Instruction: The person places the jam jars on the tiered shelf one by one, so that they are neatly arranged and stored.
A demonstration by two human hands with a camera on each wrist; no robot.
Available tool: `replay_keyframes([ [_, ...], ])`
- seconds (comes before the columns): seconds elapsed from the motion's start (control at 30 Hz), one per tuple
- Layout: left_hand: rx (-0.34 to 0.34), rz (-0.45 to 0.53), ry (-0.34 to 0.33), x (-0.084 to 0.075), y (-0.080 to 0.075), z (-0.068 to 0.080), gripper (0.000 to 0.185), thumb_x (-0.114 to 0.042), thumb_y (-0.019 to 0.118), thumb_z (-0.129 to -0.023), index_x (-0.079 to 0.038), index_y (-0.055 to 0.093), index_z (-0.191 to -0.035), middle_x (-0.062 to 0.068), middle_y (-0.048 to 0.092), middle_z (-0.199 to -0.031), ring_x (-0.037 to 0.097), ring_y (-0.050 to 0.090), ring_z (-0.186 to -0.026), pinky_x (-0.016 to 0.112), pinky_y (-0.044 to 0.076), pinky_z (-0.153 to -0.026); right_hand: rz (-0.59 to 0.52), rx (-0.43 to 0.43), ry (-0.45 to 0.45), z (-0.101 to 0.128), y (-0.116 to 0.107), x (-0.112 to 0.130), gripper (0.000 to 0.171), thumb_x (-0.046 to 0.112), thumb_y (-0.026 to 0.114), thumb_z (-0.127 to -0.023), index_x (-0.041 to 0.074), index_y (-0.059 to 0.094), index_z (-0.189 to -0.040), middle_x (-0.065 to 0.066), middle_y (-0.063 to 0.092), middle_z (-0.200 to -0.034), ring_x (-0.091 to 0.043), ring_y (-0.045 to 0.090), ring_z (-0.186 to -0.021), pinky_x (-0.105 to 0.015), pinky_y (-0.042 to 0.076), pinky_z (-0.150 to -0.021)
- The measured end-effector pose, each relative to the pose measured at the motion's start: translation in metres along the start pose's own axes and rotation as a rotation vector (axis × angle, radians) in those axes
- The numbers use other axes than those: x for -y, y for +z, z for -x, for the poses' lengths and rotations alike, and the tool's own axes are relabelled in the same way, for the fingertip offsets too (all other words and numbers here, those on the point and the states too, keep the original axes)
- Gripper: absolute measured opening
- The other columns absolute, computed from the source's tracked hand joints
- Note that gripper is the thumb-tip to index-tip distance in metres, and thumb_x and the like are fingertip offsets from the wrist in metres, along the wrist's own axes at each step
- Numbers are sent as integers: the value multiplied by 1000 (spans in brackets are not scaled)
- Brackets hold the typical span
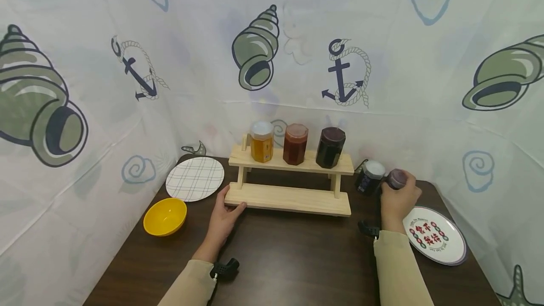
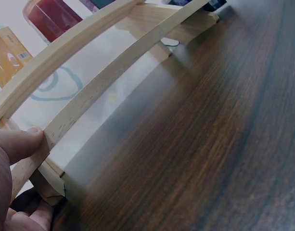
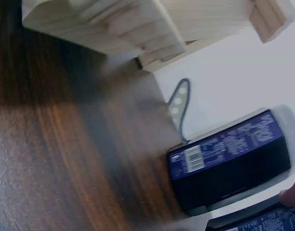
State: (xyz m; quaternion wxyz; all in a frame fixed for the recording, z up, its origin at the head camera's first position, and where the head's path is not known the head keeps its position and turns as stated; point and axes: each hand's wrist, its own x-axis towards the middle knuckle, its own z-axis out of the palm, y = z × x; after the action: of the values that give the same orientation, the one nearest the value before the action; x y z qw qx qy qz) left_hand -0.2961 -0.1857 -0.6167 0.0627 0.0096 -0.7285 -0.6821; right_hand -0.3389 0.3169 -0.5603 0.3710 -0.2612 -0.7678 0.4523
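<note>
A two-tier wooden rack [image 1: 289, 199] stands at the back of the table. My left hand [image 1: 222, 221] grips the left end of its lower board, the thumb [image 2: 19, 144] on the front edge and fingers underneath. On the upper board are an amber jar [image 1: 261, 145], a red jar [image 1: 295, 144] and a dark jar [image 1: 330, 148]. To the right of the rack, my right hand [image 1: 397, 202] holds a jar with a purplish lid [image 1: 397, 179], its body mostly hidden. Beside it stands a dark jar with a white lid [image 1: 370, 177], its blue label facing the right wrist view.
An oval plate with red lettering [image 1: 434, 235] lies near the right edge, close to my right forearm. At the left are a yellow bowl [image 1: 165, 217] and a white checked plate [image 1: 194, 178]. A patterned cloth [image 1: 297, 84] hangs behind the table.
</note>
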Motion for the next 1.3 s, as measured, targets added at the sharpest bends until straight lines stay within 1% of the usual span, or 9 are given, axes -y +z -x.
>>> replay_keyframes([
  [0.13,1,-7,2,1,0,1,93,-11,80,-101,-13,22,-174,22,25,-178,38,36,-162,53,39,-126,-16,-35,2,3,-7,8,65,8,79,-89,20,61,-150,-24,51,-147,-38,52,-137,-58,45,-114],
  [0.3,-8,-6,2,3,0,1,93,-11,80,-101,-13,22,-173,21,25,-178,37,35,-162,53,39,-126,-30,-47,-23,7,-19,18,66,13,81,-91,25,60,-153,-22,52,-148,-36,54,-135,-57,47,-111],
  [0.47,-11,-19,-17,6,-1,6,93,-10,80,-101,-12,21,-174,23,24,-178,38,36,-161,54,39,-126,-24,-103,-122,14,-28,22,65,14,85,-89,27,65,-150,-23,55,-137,-35,56,-126,-54,48,-99],
  [0.6,-9,-19,-23,7,-1,7,93,-12,80,-101,-13,22,-173,23,24,-178,39,39,-160,54,40,-125,-22,-138,-182,17,-39,32,64,17,88,-88,28,68,-148,-26,59,-132,-38,58,-121,-54,45,-96],
  [0.73,-5,-4,-15,5,0,6,93,-13,81,-101,-13,22,-173,23,25,-178,39,36,-162,56,37,-127,-4,-133,-213,19,-54,53,64,24,89,-89,31,67,-149,-26,63,-132,-38,61,-117,-54,44,-94],
  [0.93,1,7,-7,4,1,4,93,-14,81,-100,-13,23,-173,23,25,-178,39,35,-162,55,37,-128,-13,-102,-332,23,-70,79,62,24,92,-88,29,70,-146,-24,69,-131,-39,64,-117,-50,42,-90],
  [1.03,6,7,-4,3,1,2,93,-15,81,-101,-14,23,-173,23,25,-178,39,37,-161,55,38,-127,-36,-88,-374,27,-71,85,61,23,93,-86,28,72,-143,-21,73,-130,-34,66,-117,-39,44,-92],
  [1.17,1,7,-2,3,0,1,93,-16,82,-100,-15,23,-173,22,26,-177,39,38,-161,56,39,-126,-70,-45,-396,34,-69,90,62,23,94,-86,32,72,-143,-16,74,-129,-16,65,-109,-19,42,-88],
  [1.3,4,6,-2,3,-2,0,94,-16,82,-100,-15,23,-173,22,27,-177,39,39,-160,56,40,-126,-127,-1,-380,41,-69,98,64,19,95,-85,34,71,-143,-8,74,-129,0,62,-99,-11,46,-81],
])
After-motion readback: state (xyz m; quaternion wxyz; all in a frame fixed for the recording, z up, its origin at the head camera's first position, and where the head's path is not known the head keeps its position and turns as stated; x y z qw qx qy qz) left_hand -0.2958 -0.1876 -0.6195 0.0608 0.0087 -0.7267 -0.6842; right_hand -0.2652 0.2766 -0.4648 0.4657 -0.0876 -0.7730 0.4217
